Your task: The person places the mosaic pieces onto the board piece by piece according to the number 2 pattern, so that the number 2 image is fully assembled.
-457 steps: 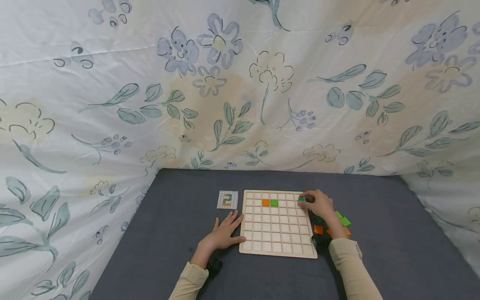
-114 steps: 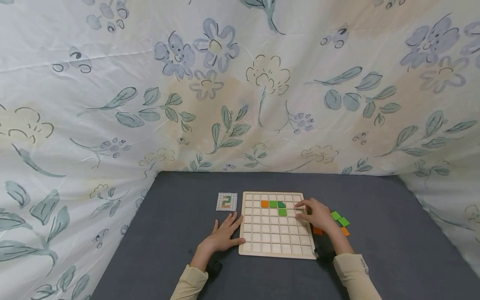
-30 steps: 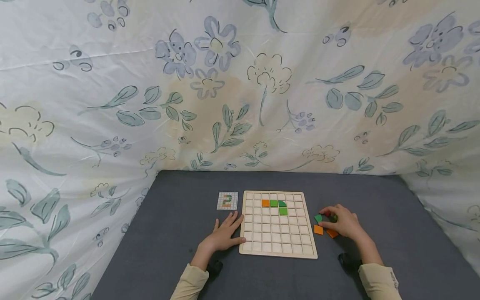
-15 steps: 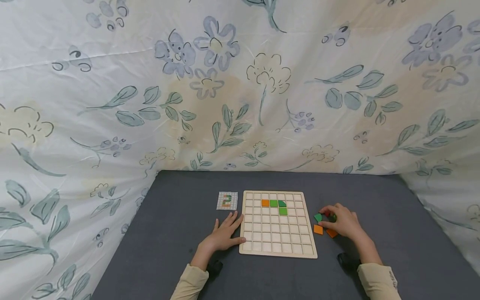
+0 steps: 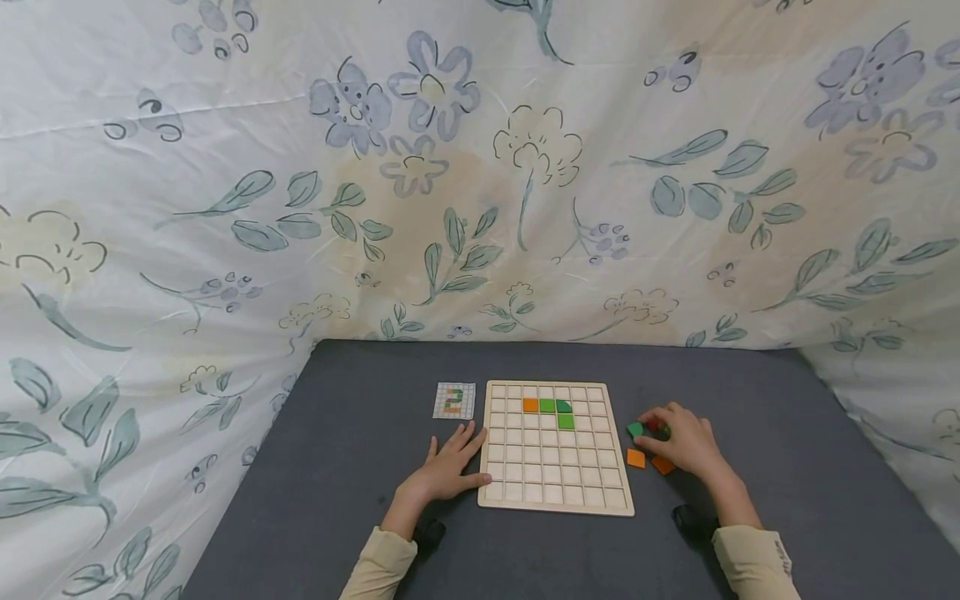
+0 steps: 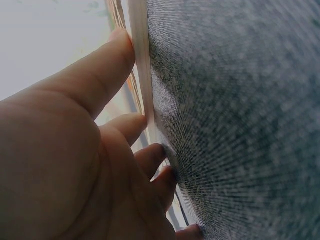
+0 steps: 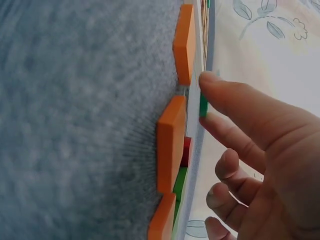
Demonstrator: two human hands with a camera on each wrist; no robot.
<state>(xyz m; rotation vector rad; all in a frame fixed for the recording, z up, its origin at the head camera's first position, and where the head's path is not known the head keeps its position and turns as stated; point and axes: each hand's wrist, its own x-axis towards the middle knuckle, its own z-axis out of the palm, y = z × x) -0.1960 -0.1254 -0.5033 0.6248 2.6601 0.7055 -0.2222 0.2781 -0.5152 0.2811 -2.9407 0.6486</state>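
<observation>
A wooden grid board (image 5: 534,472) lies on the table. In its second row sit an orange tile (image 5: 531,406), a light green square tile (image 5: 547,406) and a dark green tile with a rounded corner (image 5: 564,407); another light green tile (image 5: 566,422) lies below the last. Right of the board, my right hand (image 5: 686,442) pinches a dark green tile (image 5: 635,429) between thumb and index finger, its edge visible as a green piece (image 7: 203,105) in the right wrist view. My left hand (image 5: 442,468) rests fingers spread beside the board's left edge, thumb touching the rim (image 6: 142,55).
Near the right hand lie loose orange tiles (image 5: 636,458), a red tile (image 7: 186,151) and green tiles (image 7: 180,184), partly covered by the hand in the head view. A small pattern card (image 5: 453,401) lies left of the board. A floral cloth (image 5: 480,208) hangs behind the table.
Since the oldest frame, a dark green and a light green tile have joined the board. My right hand moved right to the loose tiles and now pinches a dark green one. The left hand stayed.
</observation>
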